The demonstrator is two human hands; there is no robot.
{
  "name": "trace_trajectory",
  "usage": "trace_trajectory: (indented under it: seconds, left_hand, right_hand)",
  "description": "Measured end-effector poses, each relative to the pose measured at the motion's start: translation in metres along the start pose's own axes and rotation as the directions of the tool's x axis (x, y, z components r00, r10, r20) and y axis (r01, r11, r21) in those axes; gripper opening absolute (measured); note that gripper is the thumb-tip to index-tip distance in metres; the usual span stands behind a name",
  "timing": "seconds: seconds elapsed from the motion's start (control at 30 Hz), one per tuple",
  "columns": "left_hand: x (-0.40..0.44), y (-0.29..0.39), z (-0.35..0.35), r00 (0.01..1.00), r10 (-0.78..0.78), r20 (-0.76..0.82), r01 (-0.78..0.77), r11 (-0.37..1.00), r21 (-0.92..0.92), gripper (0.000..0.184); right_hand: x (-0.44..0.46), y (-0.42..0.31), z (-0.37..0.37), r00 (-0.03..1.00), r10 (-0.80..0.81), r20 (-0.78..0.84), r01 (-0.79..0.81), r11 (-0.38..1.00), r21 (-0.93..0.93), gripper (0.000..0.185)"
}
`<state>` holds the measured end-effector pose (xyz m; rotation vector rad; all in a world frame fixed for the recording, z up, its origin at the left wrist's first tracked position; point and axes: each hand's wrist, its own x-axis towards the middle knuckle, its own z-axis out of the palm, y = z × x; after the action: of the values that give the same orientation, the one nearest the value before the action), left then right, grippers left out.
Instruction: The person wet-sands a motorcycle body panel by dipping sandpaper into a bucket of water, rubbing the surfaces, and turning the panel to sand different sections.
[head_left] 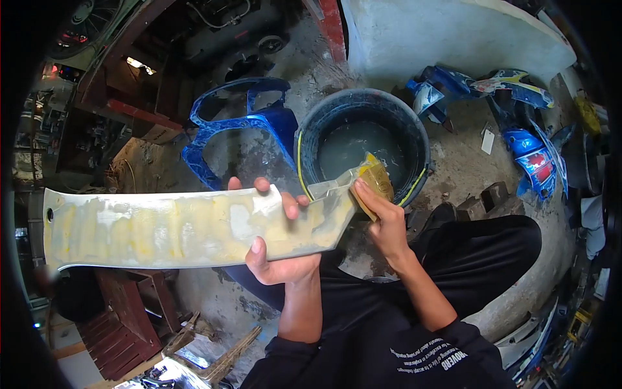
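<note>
A long white panel (155, 227) with yellowish and grey filler patches lies level across the view, its narrow angled end at the right. My left hand (285, 259) grips it near that end, thumb on the upper face and fingertips curled over the far edge. Pinched in my right hand (385, 223) is a folded yellow sheet of sandpaper (377, 181), against the tip of the panel. Its underside is hidden. Just behind this tip stands a dark bucket (311, 120) with cloudy water (356, 146) and a yellow-green handle.
A blue frame-like fairing (272, 123) lies on the concrete floor left of the bucket. Several blue body parts (534, 159) lie to the right. A dark red wooden stool (120, 330) is at lower left, and a pale curved panel (453, 39) stands at the back.
</note>
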<state>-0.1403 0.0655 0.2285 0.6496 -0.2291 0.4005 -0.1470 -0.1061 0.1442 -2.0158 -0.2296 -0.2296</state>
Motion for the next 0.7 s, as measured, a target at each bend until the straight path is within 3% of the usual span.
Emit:
trace_trajectory:
  seconds: [0.13, 0.2, 0.27, 0.33, 0.4, 0.47, 0.53, 0.6, 0.7]
  left_hand:
    - [0.006, 0.008, -0.002, 1.000, -0.001, 0.008, 0.001, 1.000, -0.016, 0.082]
    - [0.007, 0.006, -0.001, 1.000, -0.003, -0.001, 0.003, 0.999, -0.048, 0.082]
    - [0.001, 0.001, -0.001, 1.000, 0.004, -0.018, -0.004, 1.000, 0.018, 0.081]
    - [0.005, 0.002, 0.001, 1.000, 0.007, -0.009, -0.007, 1.000, 0.023, 0.081]
    - [0.006, 0.007, 0.000, 1.000, 0.006, -0.016, -0.006, 1.000, -0.027, 0.081]
    - [0.005, 0.003, 0.000, 1.000, -0.003, -0.025, 0.002, 0.999, -0.034, 0.081]
    - [0.001, 0.000, 0.000, 0.999, 0.002, -0.042, -0.003, 0.999, -0.034, 0.080]
    - [0.000, -0.004, 0.000, 0.999, 0.017, -0.029, -0.015, 0.999, 0.051, 0.080]
    - [0.007, 0.006, 0.000, 1.000, -0.001, -0.025, 0.001, 1.000, 0.003, 0.079]
  right_hand:
    - [-0.020, -0.041, -0.008, 0.974, -0.188, 0.127, 0.173, 0.977, 0.123, 0.070]
    - [-0.017, -0.037, -0.007, 0.970, -0.190, 0.151, 0.165, 0.973, 0.163, 0.069]
    - [-0.005, 0.000, 0.003, 0.996, 0.089, -0.025, -0.089, 0.996, -0.005, 0.069]
    - [-0.001, -0.008, 0.001, 0.999, 0.038, -0.012, -0.039, 0.999, -0.018, 0.068]
    - [-0.014, -0.041, -0.008, 0.980, -0.155, 0.128, 0.146, 0.986, 0.077, 0.068]
    - [-0.016, -0.044, -0.008, 0.974, -0.171, 0.146, 0.158, 0.983, 0.094, 0.068]
    - [-0.013, -0.020, 0.002, 0.999, 0.033, -0.007, -0.034, 0.997, -0.067, 0.067]
    - [-0.009, -0.015, 0.004, 0.998, 0.059, -0.003, -0.059, 0.997, -0.040, 0.065]
    - [-0.019, -0.054, -0.008, 0.972, -0.192, 0.136, 0.183, 0.980, 0.080, 0.064]
